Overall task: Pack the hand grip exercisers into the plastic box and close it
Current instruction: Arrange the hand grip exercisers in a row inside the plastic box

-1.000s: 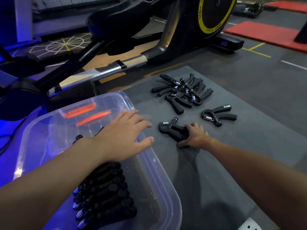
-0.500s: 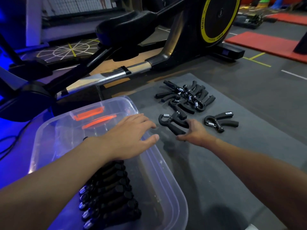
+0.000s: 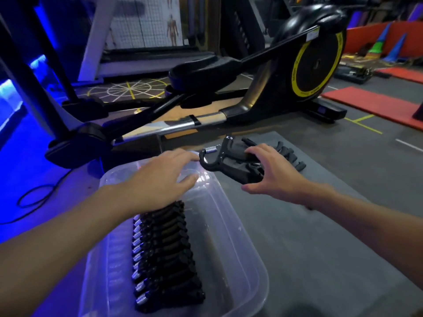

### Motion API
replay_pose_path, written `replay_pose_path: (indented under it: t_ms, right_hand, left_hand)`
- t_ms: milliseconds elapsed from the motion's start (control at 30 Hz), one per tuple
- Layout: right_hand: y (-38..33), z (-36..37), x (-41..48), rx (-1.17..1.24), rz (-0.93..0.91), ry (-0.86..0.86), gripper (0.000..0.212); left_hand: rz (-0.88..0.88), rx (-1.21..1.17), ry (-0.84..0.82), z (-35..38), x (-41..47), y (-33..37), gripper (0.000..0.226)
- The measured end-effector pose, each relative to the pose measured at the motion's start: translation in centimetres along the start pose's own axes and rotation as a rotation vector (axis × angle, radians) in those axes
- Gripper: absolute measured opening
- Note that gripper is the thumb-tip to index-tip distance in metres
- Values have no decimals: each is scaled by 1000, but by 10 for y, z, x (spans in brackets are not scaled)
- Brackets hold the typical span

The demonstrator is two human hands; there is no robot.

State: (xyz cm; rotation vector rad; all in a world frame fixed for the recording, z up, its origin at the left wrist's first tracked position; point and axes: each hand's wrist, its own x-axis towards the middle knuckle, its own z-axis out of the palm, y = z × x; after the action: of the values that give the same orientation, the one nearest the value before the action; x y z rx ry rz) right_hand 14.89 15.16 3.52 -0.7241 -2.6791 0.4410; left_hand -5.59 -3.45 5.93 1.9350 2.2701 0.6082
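The right hand [image 3: 270, 172] grips a hand grip exerciser [image 3: 229, 163] by its handles, held up just past the far corner of the plastic box [image 3: 249, 245]. The left hand [image 3: 160, 179] hovers over the box, fingers straight and holding nothing. A packed row [image 3: 164, 255] fills the box. The exerciser looks stiff, light and springy, so the padded handles seem the safest hold.

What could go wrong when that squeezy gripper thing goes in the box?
1. The right hand holds the grip exerciser in the air by its handles only, so it might slip and hit the rim of the plastic box or the mat.
2. The left hand hovers over the box's far end, beside the exerciser's spring end, so fingers might get bumped.
3. Dropped carelessly, it could knock the neat row of exercisers inside.
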Motion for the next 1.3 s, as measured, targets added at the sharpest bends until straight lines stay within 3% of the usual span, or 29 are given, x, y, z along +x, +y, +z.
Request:
replay_pose_path:
  t_ms: [133, 333, 500, 800, 867, 967, 1133, 1300]
  right_hand:
    - [-28, -7, -11, -77, -168, -13, 82]
    - [-71, 10, -22, -140, -420, -59, 78]
    - [-94, 24, -25, -175, -573, -95, 75]
    - [-109, 44, -27, -271, -769, -156, 74]
    - [-108, 49, -28, -223, -748, -220, 73]
    - [-105, 55, -29, 66, -563, -349, 58]
    - [-107, 61, -26, 303, -428, -293, 23]
    - [-109, 66, -30, 377, -283, -395, 25]
  left_hand:
    - [-47, -89, 54, -21, -22, -5, 58]
    - [-110, -194, 56, -34, -54, -10, 52]
    - [-137, -247, 28, -34, -75, -14, 33]
    - [-211, -257, -53, -28, -100, -25, 17]
    - [-247, -257, -71, -26, -106, -25, 15]
    - [-264, -249, -91, -22, -115, -24, 16]
    - [-285, -246, -134, -17, -125, -26, 17]
    - [-253, -251, -180, -10, -132, -29, 18]
